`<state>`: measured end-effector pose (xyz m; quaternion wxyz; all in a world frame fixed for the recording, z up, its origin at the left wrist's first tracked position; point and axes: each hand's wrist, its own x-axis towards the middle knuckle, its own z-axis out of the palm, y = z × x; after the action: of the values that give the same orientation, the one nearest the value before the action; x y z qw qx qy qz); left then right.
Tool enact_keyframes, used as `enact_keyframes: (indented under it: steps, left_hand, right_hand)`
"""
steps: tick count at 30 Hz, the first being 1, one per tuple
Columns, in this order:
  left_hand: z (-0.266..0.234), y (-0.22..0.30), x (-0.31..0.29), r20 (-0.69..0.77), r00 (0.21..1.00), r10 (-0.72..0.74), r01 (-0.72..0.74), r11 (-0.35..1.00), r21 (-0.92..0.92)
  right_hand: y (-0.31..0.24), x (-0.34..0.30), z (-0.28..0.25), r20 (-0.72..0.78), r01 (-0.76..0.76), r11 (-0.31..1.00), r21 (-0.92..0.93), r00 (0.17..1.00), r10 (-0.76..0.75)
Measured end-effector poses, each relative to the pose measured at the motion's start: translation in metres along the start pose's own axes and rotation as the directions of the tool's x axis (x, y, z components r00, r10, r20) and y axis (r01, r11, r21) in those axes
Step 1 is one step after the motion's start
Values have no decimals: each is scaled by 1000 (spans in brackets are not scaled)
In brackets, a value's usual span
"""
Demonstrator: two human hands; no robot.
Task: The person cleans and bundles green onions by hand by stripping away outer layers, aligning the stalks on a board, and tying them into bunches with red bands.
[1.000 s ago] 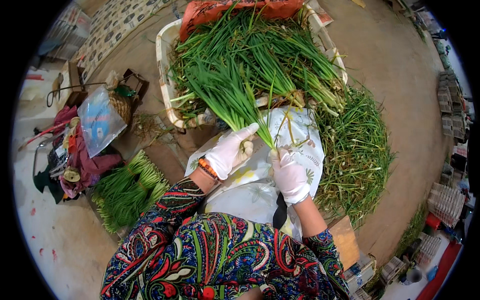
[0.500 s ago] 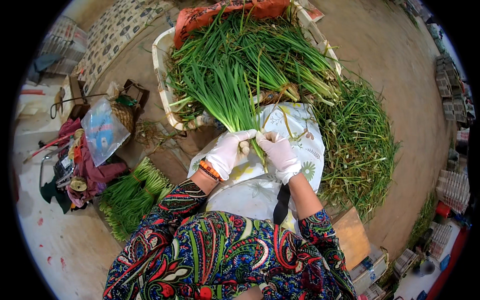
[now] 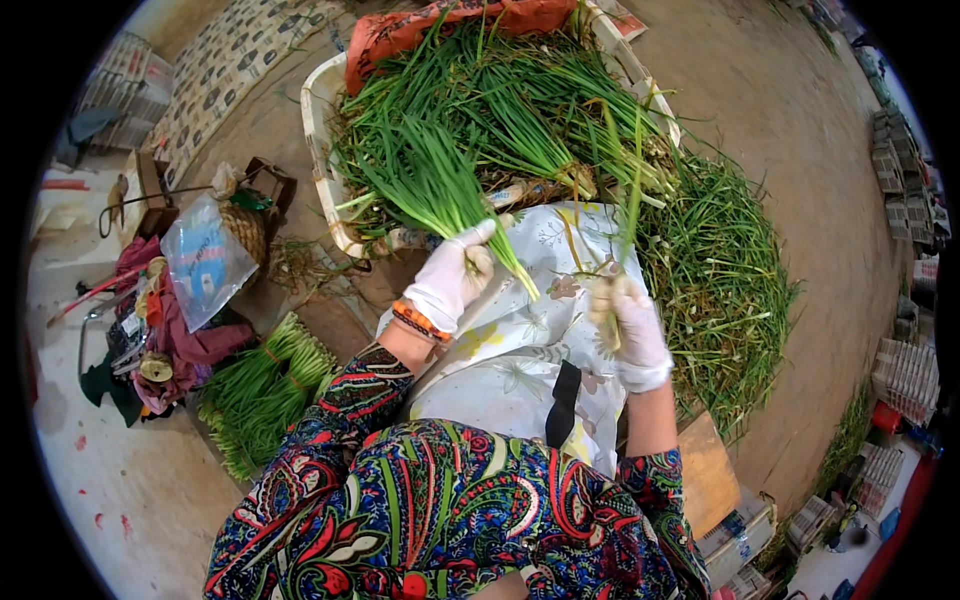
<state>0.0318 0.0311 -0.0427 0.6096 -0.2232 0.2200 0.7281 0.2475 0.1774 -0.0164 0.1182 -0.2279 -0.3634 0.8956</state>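
Note:
My left hand (image 3: 452,275), in a white glove, is closed round the pale stems of a bunch of garlic chives (image 3: 435,180). Their green leaves fan out up and to the left over the crate, and a few pale stem ends point down right past my fingers. To the right, over the apron's edge, my gloved right hand (image 3: 632,330) is closed on a long yellowish-green chive leaf (image 3: 630,200) that stands up from the fingers. Motion blurs this hand a little. The patterned white apron (image 3: 530,330) covers my lap beneath both hands.
Ahead stands a white crate (image 3: 318,130) heaped with chives, an orange sack (image 3: 400,45) at its far side. A pile of loose trimmings (image 3: 730,300) lies right. At left are tied chive bundles (image 3: 270,390), a clear plastic bag (image 3: 208,262) and heaped cloths (image 3: 190,340).
My hands were together at the stems. The right hand has pulled away to the right with a leaf, while the left hand has moved slightly up with the bunch.

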Motion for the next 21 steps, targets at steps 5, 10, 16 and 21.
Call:
enact_keyframes:
  steps: [5,10,16,21]
  left_hand:
    - [-1,11,-4,-1,1000,0,0,996,-85]
    - [-11,1,0,94,992,-82,89,994,-71]
    - [-8,-4,-4,67,997,-31,34,999,-35]
    - [-22,-18,-28,-82,996,38,-23,984,174]
  right_hand:
    - [-54,-26,-33,-587,-642,-189,-743,761,-274]
    - [-8,-1,9,-359,-314,549,-775,933,27]
    - [24,37,58,-105,-360,843,-400,931,349]
    - [43,53,48,147,23,-384,-923,944,-297]
